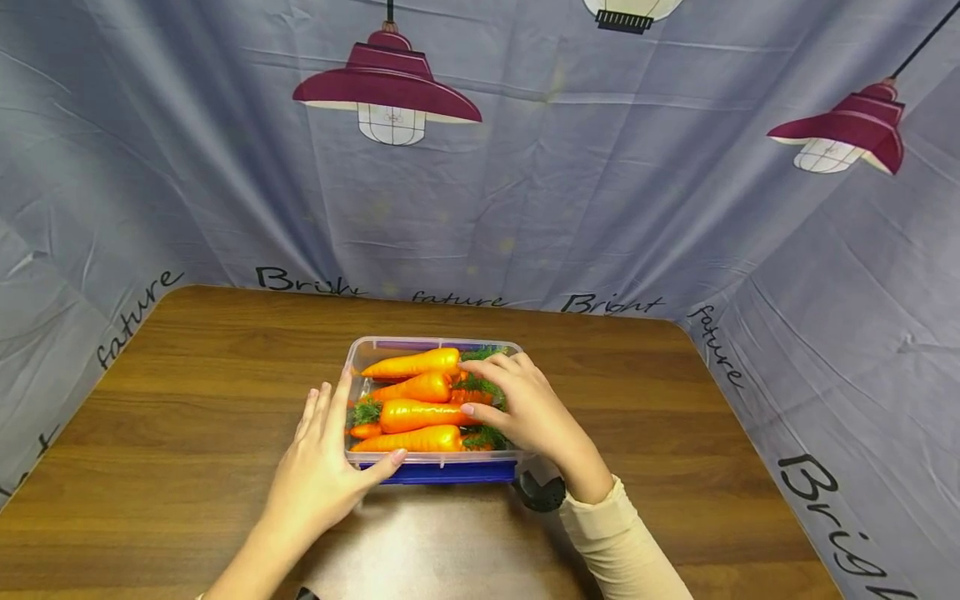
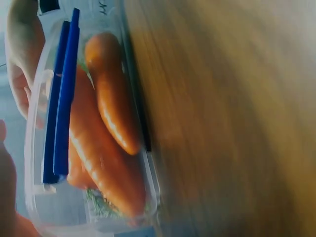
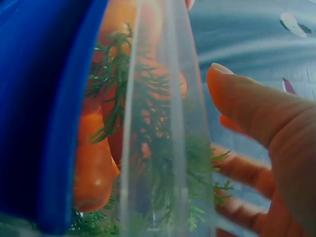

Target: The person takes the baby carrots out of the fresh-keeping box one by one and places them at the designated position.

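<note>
The left hand (image 1: pixel 318 467) is nearest the camera, low in the head view. Its fingers are straight and loose, pressed flat vs the left side of the box (image 1: pixel 358 354). The thumb lies along the front rim, w/ its tip touching a carrot. It grips nothing.

The box is clear plastic w/ a blue band (image 1: pixel 438 473) along the front. It sits in the middle of the brown wood surface (image 1: pixel 187 400). Inside lie the carrots (image 1: pixel 416 414), orange, side by side, w/ green tops (image 1: pixel 480 385) mostly on the right.

The right hand (image 1: pixel 525 408) lies over the right side of the box. Its fingers are bent a bit and rest on the green tops and carrot ends. They do not seem to pinch or close on anything. In the right wrist view the thumb (image 3: pixel 256 103) is stretched out beside the clear wall, not curled.

A black thing (image 1: pixel 542 493) sits by the right wrist; can't tell what it is.

To do this bit well, I think: keep the left hand flat so the box does not slide. Push down soft w/ the right, so the carrots lie flat and no greens stick up over the rim. Go slow, both hands even.

Behind is a grey cloth (image 1: pixel 525 192) w/ red lamps (image 1: pixel 387 83) on it.
</note>
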Demonstrator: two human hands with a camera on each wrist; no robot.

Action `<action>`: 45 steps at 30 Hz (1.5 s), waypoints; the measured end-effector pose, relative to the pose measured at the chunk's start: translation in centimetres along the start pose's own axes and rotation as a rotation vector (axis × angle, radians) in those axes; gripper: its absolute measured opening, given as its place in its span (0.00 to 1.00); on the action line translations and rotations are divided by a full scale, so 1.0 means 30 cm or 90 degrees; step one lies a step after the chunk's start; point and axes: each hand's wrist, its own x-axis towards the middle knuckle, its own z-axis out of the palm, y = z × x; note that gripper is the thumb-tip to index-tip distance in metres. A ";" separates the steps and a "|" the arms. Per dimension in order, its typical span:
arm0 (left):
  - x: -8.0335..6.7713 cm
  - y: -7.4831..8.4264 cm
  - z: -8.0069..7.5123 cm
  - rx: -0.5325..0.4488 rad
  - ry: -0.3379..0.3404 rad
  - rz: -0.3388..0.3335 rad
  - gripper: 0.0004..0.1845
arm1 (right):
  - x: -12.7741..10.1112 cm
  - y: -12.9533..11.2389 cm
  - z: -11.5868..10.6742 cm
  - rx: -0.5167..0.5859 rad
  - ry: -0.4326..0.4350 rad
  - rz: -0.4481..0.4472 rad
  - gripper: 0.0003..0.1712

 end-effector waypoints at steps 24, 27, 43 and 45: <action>-0.005 -0.007 0.041 0.027 0.032 0.026 0.68 | 0.002 0.029 0.006 -0.011 -0.107 -0.052 0.27; -0.005 -0.006 0.041 0.028 0.034 0.027 0.67 | 0.005 0.041 0.014 -0.006 -0.127 -0.062 0.28; -0.003 -0.009 0.045 0.029 0.045 0.033 0.67 | 0.019 0.063 0.042 0.021 -0.135 -0.063 0.25; -0.003 -0.010 0.045 0.026 0.045 0.033 0.67 | 0.020 0.064 0.043 0.012 -0.133 -0.074 0.24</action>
